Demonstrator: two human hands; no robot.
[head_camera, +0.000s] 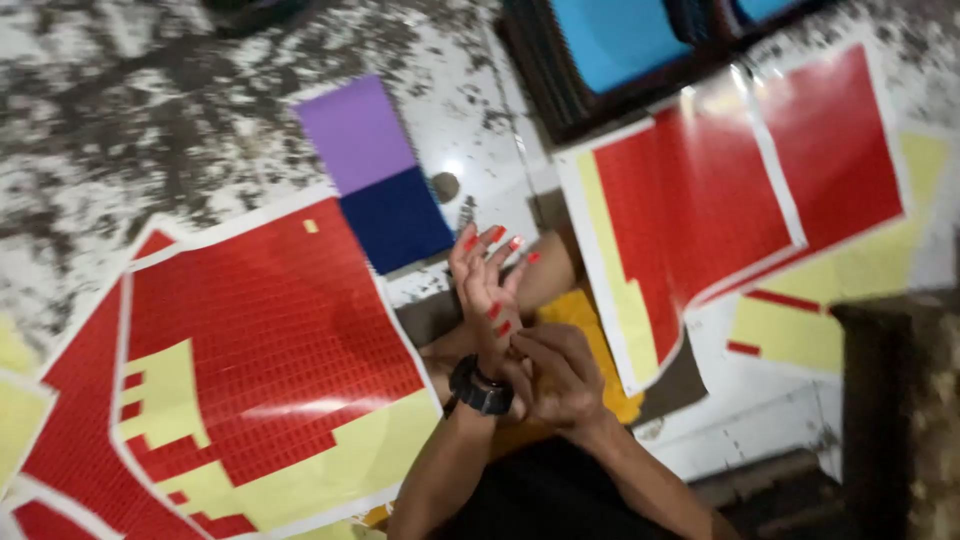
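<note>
From the head camera, looking down, the person's left hand (487, 290) is raised with its fingers spread loosely upward, and small red stickers (497, 234) cling to the fingertips, with a couple more (498, 318) stuck lower down along the fingers. A dark wristwatch (478, 388) sits on that wrist. The right hand (556, 375) is curled close against the heel of the left one, touching it, fingers bent inward; whether it pinches a sticker there I cannot tell, the spot is blurred. Both forearms come up from the bottom edge over something dark. Under the hands lies a yellow piece (590, 340), partly hidden. To the left of the hands, a large sticker sheet (270, 340) lies flat on the mottled white-and-grey floor (120, 120), its red grid of small labels partly peeled, leaving bare pale-yellow backing along the lower and left parts. To the right of the hands lies another sheet (690, 220), glossy, red over most of its face with a yellow strip stripped down its left side. Above the hands, a purple card (355, 132) and a dark blue card (395, 222) lie end to end, touching. At the top edge is a dark-framed stack with a bright blue face (620, 38).
</note>
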